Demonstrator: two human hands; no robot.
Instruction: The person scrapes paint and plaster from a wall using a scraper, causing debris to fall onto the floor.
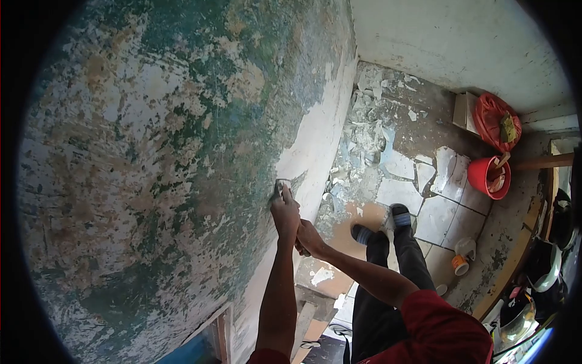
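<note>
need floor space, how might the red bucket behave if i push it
The red bucket looks fairly stiff, judging by its round, unsagging shape. It could spill if tipped, as it seems to hold loose contents.

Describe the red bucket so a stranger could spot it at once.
From the big patchy green wall, look right to the white floor tiles. Past them, just below the red bag in the picture, sits the bucket. Unlike the crumpled bag, it has smooth, stiff sides and a round rim.

Tool point(283, 181) mostly hidden; left sleeve point(268, 357) cropped
</note>
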